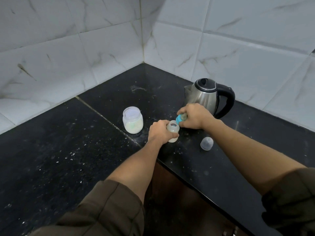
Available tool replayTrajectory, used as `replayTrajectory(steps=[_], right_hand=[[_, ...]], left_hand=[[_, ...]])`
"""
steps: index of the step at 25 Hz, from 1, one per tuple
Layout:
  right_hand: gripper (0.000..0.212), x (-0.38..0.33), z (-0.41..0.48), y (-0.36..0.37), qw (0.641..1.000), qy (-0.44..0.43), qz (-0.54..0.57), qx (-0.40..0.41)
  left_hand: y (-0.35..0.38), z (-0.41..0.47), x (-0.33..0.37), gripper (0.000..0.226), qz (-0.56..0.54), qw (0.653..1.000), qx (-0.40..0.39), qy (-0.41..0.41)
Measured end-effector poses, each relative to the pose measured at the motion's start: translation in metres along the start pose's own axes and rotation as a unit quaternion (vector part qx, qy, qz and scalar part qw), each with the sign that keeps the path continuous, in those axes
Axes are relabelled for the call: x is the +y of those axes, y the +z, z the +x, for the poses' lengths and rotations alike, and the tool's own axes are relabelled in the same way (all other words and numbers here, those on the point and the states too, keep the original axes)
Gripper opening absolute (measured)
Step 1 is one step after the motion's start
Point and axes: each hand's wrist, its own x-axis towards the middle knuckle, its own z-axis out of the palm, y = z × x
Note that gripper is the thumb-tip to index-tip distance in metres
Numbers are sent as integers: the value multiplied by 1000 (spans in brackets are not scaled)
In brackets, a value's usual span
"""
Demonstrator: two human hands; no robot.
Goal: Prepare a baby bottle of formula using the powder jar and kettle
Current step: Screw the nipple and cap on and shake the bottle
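The work area is an L-shaped black granite counter (68, 150) set into a corner of white marble-pattern tiled walls (85, 48). A filled joint (105, 118) runs diagonally across the stone toward the inner corner of the counter's front edge. Brown cabinet fronts (179, 193) show below that edge.

1. Left hand (159, 132): I read the fingers as curled round the baby bottle (173, 129). The bottle stands upright on the counter near the inner corner of the front edge. Its mouth is uncovered and there is pale content at the bottom.
2. Right hand (194, 116): it grips a teal screw ring with teat (179, 119), tilted, with the ring just beside the bottle's mouth. I cannot tell whether they touch.
3. Powder jar (133, 120): glass, part full of white powder, upright just left of the bottle and apart from it.
4. Kettle (204, 96): stainless steel with a black handle and a closed lid, standing behind the right hand near the right-hand wall.
5. Clear dome cap (206, 143): it lies on the counter right of the bottle, near the front edge.

Open stone lies left of the jar and between the jar and the wall corner. White specks are scattered across the surface. Olive sleeves (110, 201) are pushed up both forearms.
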Motion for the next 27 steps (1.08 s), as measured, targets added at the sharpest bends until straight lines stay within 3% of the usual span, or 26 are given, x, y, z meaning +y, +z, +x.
replayTrajectory(steps=[7, 16, 27], right_hand=[[46, -20, 18, 4, 998, -52, -19, -31], [43, -22, 20, 7, 997, -38, -42, -61], [38, -29, 19, 17, 998, 31, -43, -27]], left_hand=[[-1, 5, 0, 45, 15, 1000, -22, 6], [-1, 8, -3, 48, 15, 999, -19, 24], [3, 9, -5, 41, 10, 1000, -8, 14]])
